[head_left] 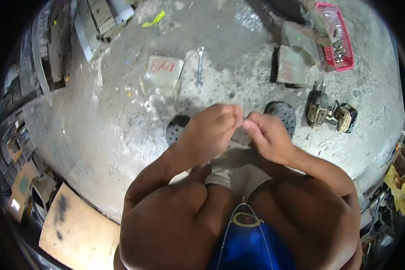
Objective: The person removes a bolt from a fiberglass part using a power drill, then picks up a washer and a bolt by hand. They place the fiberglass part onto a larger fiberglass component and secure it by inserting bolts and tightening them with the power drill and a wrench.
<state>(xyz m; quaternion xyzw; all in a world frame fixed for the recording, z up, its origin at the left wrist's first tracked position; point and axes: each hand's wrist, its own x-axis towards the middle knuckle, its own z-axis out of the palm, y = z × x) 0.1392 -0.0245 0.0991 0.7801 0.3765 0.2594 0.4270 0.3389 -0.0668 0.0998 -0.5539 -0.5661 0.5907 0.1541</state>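
Note:
My left hand (pixel 215 131) is closed, its knuckles up, above the floor between my shoes. Close against it, my right hand (pixel 271 136) is also closed, with thumb and forefinger pinched together. The fingertips of both hands meet, and whatever small thing they hold there is too hidden to make out. Beyond the hands a combination wrench (pixel 200 67) lies on the concrete. To its left is a flat metal plate (pixel 161 75) with red lettering. A similar marked plate (pixel 295 65) sits to the right, its edge raised or stacked on something dark.
A cordless power tool (pixel 320 109) lies right of my shoe (pixel 281 114). Behind it stands a pink plastic basket (pixel 345 56) holding small metal fittings and a clear bag. A yellow-green strip (pixel 154 20) lies at the back. A plywood board (pixel 78 229) is at lower left.

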